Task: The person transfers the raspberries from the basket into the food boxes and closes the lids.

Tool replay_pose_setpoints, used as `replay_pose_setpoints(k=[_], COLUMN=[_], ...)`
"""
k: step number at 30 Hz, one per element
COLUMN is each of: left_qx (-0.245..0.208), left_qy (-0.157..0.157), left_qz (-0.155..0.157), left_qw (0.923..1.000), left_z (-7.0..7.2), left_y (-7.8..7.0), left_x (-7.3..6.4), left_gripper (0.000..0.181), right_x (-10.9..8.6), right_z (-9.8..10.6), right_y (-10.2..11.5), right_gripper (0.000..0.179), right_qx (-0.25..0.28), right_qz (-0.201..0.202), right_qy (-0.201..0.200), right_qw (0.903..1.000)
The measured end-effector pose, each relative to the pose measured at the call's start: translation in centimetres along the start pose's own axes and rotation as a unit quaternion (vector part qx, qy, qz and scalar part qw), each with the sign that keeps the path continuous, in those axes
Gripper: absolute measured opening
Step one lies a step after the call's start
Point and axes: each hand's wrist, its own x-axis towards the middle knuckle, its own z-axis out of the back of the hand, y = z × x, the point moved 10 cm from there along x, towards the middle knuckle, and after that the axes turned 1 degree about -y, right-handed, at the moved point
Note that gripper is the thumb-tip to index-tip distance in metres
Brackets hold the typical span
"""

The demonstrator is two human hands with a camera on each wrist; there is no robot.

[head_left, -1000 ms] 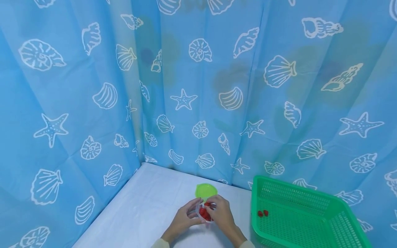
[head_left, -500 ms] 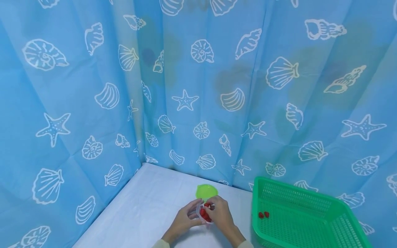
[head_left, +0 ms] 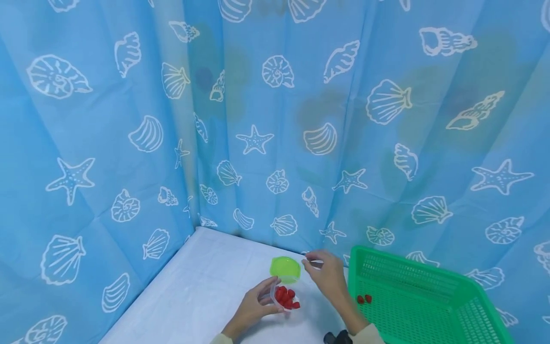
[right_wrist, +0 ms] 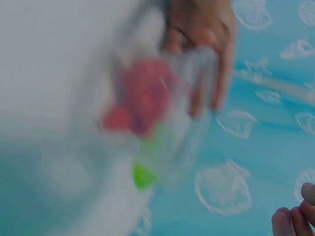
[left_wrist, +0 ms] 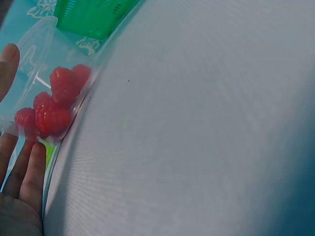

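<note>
My left hand (head_left: 253,303) grips a small clear plastic container (left_wrist: 42,42) by its sides, thumb on one side and fingers on the other. Several red raspberries (head_left: 285,297) lie inside it; the left wrist view shows them through the clear wall, bunched towards the bottom. The container is tilted, its mouth facing up and to the right in the head view. My right hand (head_left: 331,277) is raised to the right of the container, apart from it, with loosely bent fingers and nothing visible between them. Right wrist view: its fingertips (right_wrist: 283,222) show at the corner.
A lime-green lid (head_left: 285,267) lies on the white-covered table (head_left: 206,286) just beyond the container. To the right stands a green perforated basket (head_left: 429,260) with two red raspberries (head_left: 364,299) in it. A blue seashell-print curtain (head_left: 296,110) encloses the table's back and left.
My right hand has let go of a raspberry in the container and moved away, up and right. The left hand keeps its hold on the container, nearly still.
</note>
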Motion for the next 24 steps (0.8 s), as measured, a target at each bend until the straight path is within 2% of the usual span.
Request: replay_pose_setpoints(k=[4, 7, 12, 16, 20, 24], left_qx=[0.001, 0.008, 0.004, 0.003, 0.003, 0.008], left_qy=[-0.001, -0.003, 0.001, 0.007, 0.009, 0.009], left_qz=[0.010, 0.013, 0.002, -0.002, 0.002, -0.001], left_qw=[1.0000, 0.9999, 1.0000, 1.0000, 1.0000, 0.9999], left_z=[0.1, 0.3, 0.5, 0.2, 0.0, -0.1], left_y=[0.4, 0.6, 0.1, -0.2, -0.1, -0.1], left_x=[0.0, 0.0, -0.1, -0.2, -0.2, -0.1], left_gripper=[0.079, 0.081, 0.081, 0.080, 0.078, 0.079], right_x=[1.9, 3.2, 4.8, 5.2, 4.8, 3.4], right_z=[3.8, 5.8, 8.2, 9.8, 10.5, 10.3], right_y=[0.0, -0.9, -3.4, -6.1, -9.7, -13.5], right_gripper=[0.014, 0.014, 0.015, 0.016, 0.019, 0.027], right_qx=[0.023, 0.039, -0.004, -0.048, -0.049, -0.024], right_qz=[0.024, 0.016, -0.007, -0.020, -0.071, -0.154], right_qy=[-0.030, -0.028, -0.020, -0.011, 0.032, 0.090], right_qw=[0.9990, 0.9987, 0.9998, 0.9986, 0.9958, 0.9836])
